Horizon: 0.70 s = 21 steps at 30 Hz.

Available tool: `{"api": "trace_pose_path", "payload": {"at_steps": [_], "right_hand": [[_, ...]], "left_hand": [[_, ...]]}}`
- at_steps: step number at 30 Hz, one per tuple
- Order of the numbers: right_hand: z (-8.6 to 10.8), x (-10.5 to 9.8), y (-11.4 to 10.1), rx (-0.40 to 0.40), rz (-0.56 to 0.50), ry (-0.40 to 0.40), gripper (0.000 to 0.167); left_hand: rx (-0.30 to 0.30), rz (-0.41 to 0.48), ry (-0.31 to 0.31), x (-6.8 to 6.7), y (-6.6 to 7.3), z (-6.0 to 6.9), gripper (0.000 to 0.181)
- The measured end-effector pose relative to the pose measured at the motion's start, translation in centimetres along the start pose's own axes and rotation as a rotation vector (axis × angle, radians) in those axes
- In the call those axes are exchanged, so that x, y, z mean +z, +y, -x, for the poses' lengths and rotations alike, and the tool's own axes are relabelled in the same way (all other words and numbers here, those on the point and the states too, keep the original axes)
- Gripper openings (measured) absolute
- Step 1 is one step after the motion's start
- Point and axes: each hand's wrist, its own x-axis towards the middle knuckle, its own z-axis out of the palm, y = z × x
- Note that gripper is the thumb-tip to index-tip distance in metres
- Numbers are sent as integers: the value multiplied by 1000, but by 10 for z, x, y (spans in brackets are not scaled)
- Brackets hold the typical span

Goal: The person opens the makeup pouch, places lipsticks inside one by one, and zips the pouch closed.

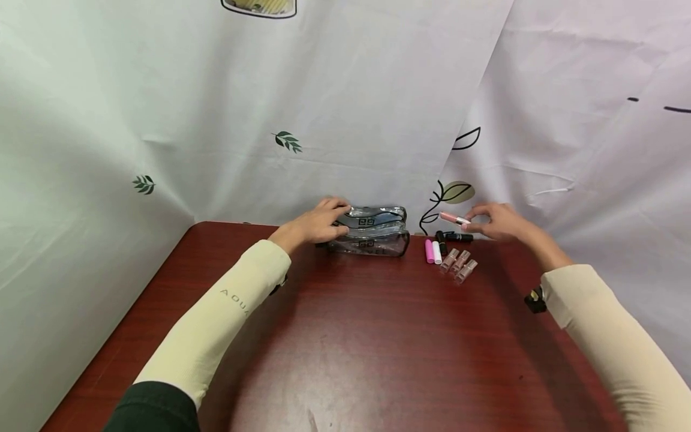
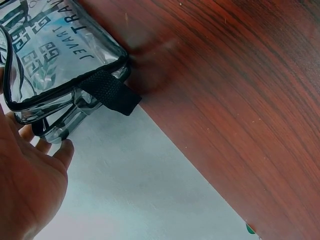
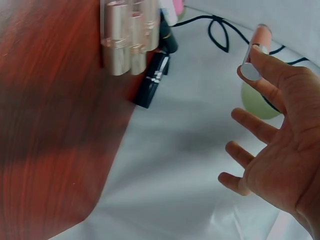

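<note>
Cream sleeves covered both forearms, which stretched over a red-brown table toward a printed white cloth. The left hand gripped the left end of a clear, dark-trimmed pouch near the table's back edge, thumb and fingers on either side of it. The right hand pinched a pink tube between thumb and forefinger, its other three fingers spread apart, and held it up off the table, right of the pouch. Near it lay black tubes, a magenta tube, a white tube and three rosy tubes.
</note>
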Motion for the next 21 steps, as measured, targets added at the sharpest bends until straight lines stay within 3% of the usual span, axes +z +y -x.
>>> {"api": "trace_pose_path", "payload": {"at_steps": [1,3,4,8,10,11,15,21], "right_hand": [[1,-4,-7,21,-7,-20,43],[1,-9,-13,42,-10,-31,44],[2,-14,-18,57,-22,-54,47],[-4,-14,-16,41,3,-15,50],[-7,-14,-17,27,-7,-5,54],[-8,-15,-18,22,-11,-2,55],[-7,-23,-33,46,-60,-52,57],[-9,-29,-49,63,-66,-57,48]], "left_hand": [[-1,2,0,0,1,0,78],[-7,8,-9,-13,21,16,76],[7,8,-11,-13,20,17,77],[4,15,-20,-25,37,30,76],[13,17,-12,-17,23,19,78],[-3,22,-12,-17,25,19,77],[3,-16,-1,0,0,0,80],[11,-63,2,8,-15,-13,81]]}}
